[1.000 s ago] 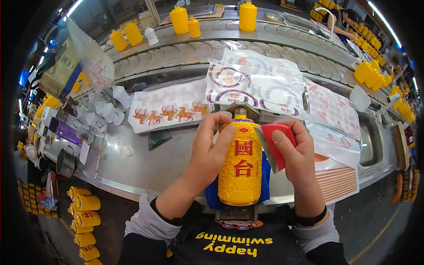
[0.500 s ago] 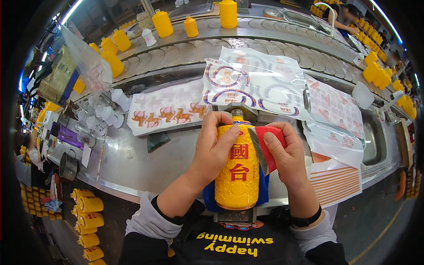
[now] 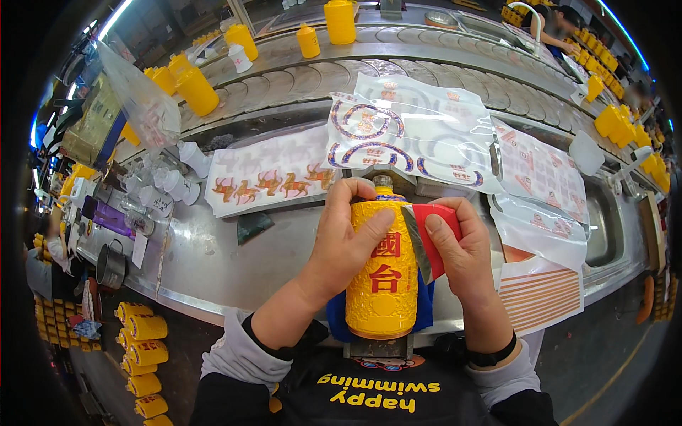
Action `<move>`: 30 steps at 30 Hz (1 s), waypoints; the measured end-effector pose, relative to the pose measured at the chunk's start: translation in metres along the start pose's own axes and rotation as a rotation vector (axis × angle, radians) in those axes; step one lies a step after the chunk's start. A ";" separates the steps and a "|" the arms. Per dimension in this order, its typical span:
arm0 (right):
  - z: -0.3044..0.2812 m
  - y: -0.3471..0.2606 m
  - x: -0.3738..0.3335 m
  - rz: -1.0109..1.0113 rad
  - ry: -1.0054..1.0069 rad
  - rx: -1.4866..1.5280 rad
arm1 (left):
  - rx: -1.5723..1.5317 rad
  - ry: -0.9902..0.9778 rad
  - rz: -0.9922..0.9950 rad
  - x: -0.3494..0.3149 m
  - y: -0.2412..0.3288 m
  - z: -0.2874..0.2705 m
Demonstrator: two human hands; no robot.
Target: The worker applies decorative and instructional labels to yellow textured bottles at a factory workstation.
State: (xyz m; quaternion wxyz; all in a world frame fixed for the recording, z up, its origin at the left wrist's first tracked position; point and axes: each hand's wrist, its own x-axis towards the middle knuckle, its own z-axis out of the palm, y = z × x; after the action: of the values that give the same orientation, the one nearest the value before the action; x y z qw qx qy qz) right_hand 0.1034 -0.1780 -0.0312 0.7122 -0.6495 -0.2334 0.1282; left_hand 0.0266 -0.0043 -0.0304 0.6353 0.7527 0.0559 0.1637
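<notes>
A yellow embossed bottle (image 3: 382, 302) with large red characters lies in front of me on a blue cloth (image 3: 425, 305), its narrow neck pointing away. My left hand (image 3: 353, 231) is wrapped round its upper left side, with the thumb pressed on the front above the characters. Between thumb and fingers, my right hand (image 3: 457, 241) pinches a red scraper (image 3: 435, 238) with a thin greyish edge. That edge rests against or very close to the bottle's upper right side; exact contact is hard to tell. The bottle partly hides the cloth.
Decal sheets (image 3: 426, 135) lie beyond the bottle, with horse-patterned sheets (image 3: 273, 174) left and a striped sheet (image 3: 543, 298) right. Clear cups (image 3: 153, 188) and a metal pot (image 3: 111, 264) stand left. A conveyor (image 3: 298, 78) carries yellow bottles. A sink (image 3: 604, 220) is at right; a person (image 3: 554, 32) works far off.
My left thumb has slid slightly up and right across the bottle's front. Bottles on the conveyor have shifted along it. My right hand with the scraper has barely moved.
</notes>
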 end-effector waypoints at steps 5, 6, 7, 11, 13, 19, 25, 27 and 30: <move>0.000 0.003 0.000 -0.009 0.007 -0.019 | 0.008 0.000 0.028 -0.002 0.000 0.001; -0.001 0.003 0.000 -0.004 0.008 -0.010 | -0.194 -0.028 -0.024 -0.003 0.003 0.001; -0.001 0.004 -0.001 0.001 0.008 0.000 | -0.396 -0.056 -0.076 -0.003 0.005 0.001; -0.001 0.003 -0.001 0.004 0.014 0.000 | -0.355 -0.052 -0.095 -0.003 0.005 0.000; -0.001 0.002 0.000 -0.026 0.013 -0.035 | -0.391 -0.037 -0.104 -0.003 0.005 0.001; -0.003 -0.005 -0.003 -0.009 0.017 -0.079 | 0.449 0.075 0.496 -0.011 0.016 -0.010; -0.008 -0.004 -0.003 -0.019 0.037 -0.031 | 0.771 -0.189 0.587 -0.032 0.032 -0.018; -0.011 -0.007 -0.002 -0.051 0.042 -0.079 | 0.728 -0.218 0.579 -0.039 0.031 -0.019; -0.010 -0.014 -0.005 -0.179 0.048 -0.339 | 0.404 -0.051 0.469 -0.042 0.013 -0.018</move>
State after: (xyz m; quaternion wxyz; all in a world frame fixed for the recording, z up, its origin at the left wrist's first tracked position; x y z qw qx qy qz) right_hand 0.1023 -0.1911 -0.0184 0.6064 -0.7398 -0.2915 0.0075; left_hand -0.0204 -0.0018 -0.0227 0.4189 0.8600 -0.1037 0.2723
